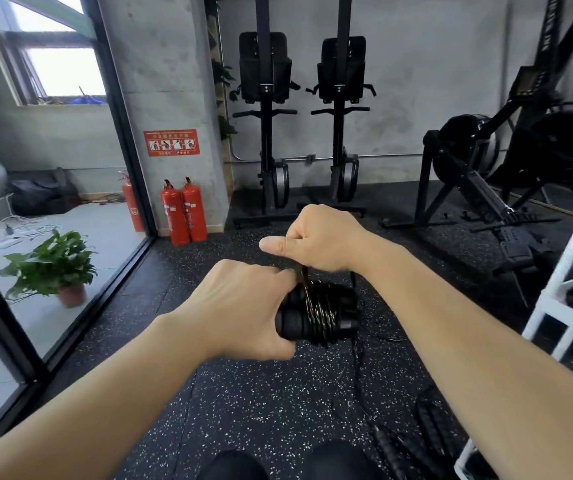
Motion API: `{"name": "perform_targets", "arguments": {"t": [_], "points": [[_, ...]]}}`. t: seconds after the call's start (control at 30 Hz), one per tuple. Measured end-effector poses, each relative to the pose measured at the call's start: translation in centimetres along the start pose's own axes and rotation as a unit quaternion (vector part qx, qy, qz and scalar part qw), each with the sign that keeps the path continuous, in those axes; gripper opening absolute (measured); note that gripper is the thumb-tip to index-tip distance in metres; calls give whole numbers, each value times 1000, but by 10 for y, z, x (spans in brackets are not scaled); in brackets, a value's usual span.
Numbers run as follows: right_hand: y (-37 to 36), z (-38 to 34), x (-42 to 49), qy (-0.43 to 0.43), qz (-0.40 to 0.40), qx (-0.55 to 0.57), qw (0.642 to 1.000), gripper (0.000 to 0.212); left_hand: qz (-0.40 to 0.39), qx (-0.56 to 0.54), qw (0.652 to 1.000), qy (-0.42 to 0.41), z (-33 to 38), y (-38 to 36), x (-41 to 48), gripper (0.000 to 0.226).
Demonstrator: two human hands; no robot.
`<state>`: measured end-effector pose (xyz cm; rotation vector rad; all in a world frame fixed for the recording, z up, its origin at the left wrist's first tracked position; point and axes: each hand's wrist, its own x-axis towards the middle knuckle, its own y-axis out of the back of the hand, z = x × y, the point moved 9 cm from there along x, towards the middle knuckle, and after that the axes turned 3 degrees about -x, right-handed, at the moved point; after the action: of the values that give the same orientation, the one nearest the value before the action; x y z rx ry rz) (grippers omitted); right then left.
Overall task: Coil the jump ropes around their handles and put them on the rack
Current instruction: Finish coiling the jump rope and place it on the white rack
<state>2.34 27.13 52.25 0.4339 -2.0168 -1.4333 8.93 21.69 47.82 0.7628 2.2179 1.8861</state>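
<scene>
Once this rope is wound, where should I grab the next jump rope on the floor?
Probably by its black handle, reaching down from above with the right hand: it lies flat on the floor, thick and rigid, with its upper side uncovered.

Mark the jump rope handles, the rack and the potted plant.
jump rope handles [293, 327]: head view, black grip end.
rack [555, 275]: head view, white front post.
potted plant [53, 261]: head view, leaves.
</scene>
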Motion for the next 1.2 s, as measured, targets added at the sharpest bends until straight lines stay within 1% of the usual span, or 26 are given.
{"name": "perform_targets", "arguments": {"t": [0.1,0.23,0.4,0.43,0.5,0.53,0.57,0.6,0.63,0.67,0.7,0.73,0.77,0.8,0.83,0.87,0.93,1.03,1.13,1.2], "points": [[-6,13,-2,-27,-6,88,996,66,24,-3,1000,-15,5,6,-1,41],[-19,31,-6,-66,-33,217,973,59,58,-22,997,-40,10,15,-2,40],[-33,35,-13,-95,-62,302,947,68,74,-36,995,-51,13,20,1,39],[-38,37,-14,-100,-73,305,944,67,74,-42,995,-51,15,20,1,38],[-36,35,-25,-118,-94,342,927,61,67,-64,995,-42,16,20,2,39],[-40,38,-30,-132,-78,332,931,58,67,-82,994,-34,16,20,2,41],[-49,56,-38,-173,-20,285,942,53,70,-101,992,-22,15,21,2,45],[-43,79,-54,-273,69,203,938,49,72,-118,990,-10,14,22,3,48],[-48,88,-60,-327,103,211,915,48,72,-132,989,4,13,22,5,50],[-58,83,-60,-314,92,318,890,49,73,-143,987,18,13,22,7,50],[-62,72,-53,-261,82,417,867,48,74,-149,985,35,12,20,9,49],[-66,57,-57,-220,29,390,894,45,75,-152,984,54,10,18,11,49],[-80,63,-61,-247,5,393,886,43,76,-152,983,75,7,16,13,52],[-85,65,-67,-282,-9,471,836,44,78,-154,980,97,3,13,15,57],[-93,56,-65,-277,-22,489,827,43,81,-154,978,118,-1,9,16,57],[-91,53,-64,-266,-15,502,823,42,83,-154,975,136,-6,5,17,54],[-100,55,-61,-272,13,512,815,39,95,-148,971,165,-15,-2,19,47],[-105,60,-61,-269,50,565,779,33,120,-149,960,207,-30,-11,20,44],[-103,57,-60,-237,72,587,771,19,128,-144,950,245,-43,-22,20,52],[-105,56,-59,-241,83,599,760,19,125,-143,946,263,-45,-31,21,59]]}}
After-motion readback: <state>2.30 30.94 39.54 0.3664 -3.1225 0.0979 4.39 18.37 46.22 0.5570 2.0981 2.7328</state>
